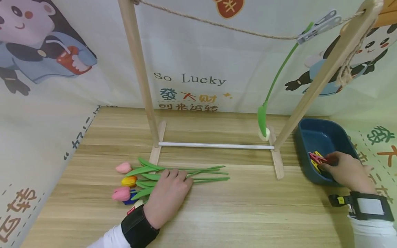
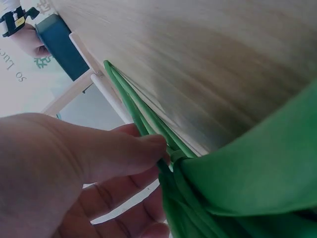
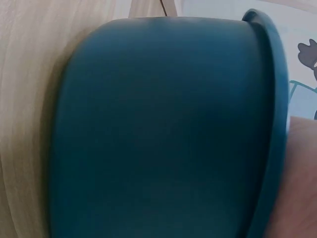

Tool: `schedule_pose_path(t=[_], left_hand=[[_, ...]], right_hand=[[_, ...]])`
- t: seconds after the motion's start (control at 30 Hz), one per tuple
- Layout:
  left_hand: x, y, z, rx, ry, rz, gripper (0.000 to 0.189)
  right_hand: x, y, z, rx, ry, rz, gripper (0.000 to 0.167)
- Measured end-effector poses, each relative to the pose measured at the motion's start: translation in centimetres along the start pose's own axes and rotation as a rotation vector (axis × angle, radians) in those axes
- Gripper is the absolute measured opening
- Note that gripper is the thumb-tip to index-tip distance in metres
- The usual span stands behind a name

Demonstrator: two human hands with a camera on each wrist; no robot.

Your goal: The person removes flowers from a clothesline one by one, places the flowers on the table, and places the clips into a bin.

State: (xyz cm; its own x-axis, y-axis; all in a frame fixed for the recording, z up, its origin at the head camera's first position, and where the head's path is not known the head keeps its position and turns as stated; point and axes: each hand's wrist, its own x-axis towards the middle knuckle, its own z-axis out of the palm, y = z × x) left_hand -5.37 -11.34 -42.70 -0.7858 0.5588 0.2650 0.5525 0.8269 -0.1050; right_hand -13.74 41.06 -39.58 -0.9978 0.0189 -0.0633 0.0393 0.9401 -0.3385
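On the table lies a bunch of artificial tulips with pink, yellow and blue heads on the left and green stems to the right. My left hand is over the bunch, its thumb and fingers pinching a tulip stem in the left wrist view. My right hand reaches into a dark blue basin, fingertips gripping a pink clothespin above some yellow ones. In the right wrist view the basin wall hides the fingers.
A wooden frame with a white crossbar stands behind the tulips. A rope spans its posts. From it a grey clothespin holds a white tulip, head down. Printed cloth surrounds the table.
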Motion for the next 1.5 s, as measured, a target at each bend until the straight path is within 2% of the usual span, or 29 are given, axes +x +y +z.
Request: schedule_pose_path(t=[0.2, 0.37, 0.67, 0.87, 1.03, 1.13, 1.3, 1.43, 1.5], left_hand=[[0.1, -0.1, -0.3, 0.003, -0.031, 0.001, 0.015], [0.3, -0.3, -1.0, -0.015, -0.051, -0.005, 0.021], [1.1, -0.8, -2.8, -0.054, -0.012, -0.006, 0.027], [2.3, -1.4, -4.2, -0.137, 0.059, -0.025, 0.038], [3.6, -1.7, -5.5, -0.247, 0.125, -0.012, 0.044], [4.6, -1.8, -6.3, -0.306, 0.184, 0.002, 0.046], [6.5, -1.8, -7.6, -0.393, 0.300, 0.002, 0.048], [8.0, -1.8, -8.4, -0.502, 0.372, 0.001, 0.052], [8.9, -1.8, -8.7, -0.564, 0.403, 0.000, 0.054]], right_hand=[[-0.3, 0.2, -0.1, 0.014, 0.008, 0.004, 0.043], [-0.5, -0.6, -0.6, -0.015, 0.056, 0.013, 0.042], [-1.4, -3.3, -3.9, -0.073, 0.140, -0.043, 0.046], [-2.4, -6.8, -6.9, -0.100, 0.273, -0.101, 0.046], [-3.0, -9.4, -9.3, -0.042, 0.412, -0.194, 0.042], [-3.2, -10.9, -10.8, 0.001, 0.493, -0.251, 0.041], [-3.3, -13.6, -13.4, 0.086, 0.578, -0.327, 0.045], [-3.3, -15.9, -15.5, 0.094, 0.636, -0.329, 0.050], [-3.1, -16.9, -16.4, 0.096, 0.679, -0.357, 0.051]])
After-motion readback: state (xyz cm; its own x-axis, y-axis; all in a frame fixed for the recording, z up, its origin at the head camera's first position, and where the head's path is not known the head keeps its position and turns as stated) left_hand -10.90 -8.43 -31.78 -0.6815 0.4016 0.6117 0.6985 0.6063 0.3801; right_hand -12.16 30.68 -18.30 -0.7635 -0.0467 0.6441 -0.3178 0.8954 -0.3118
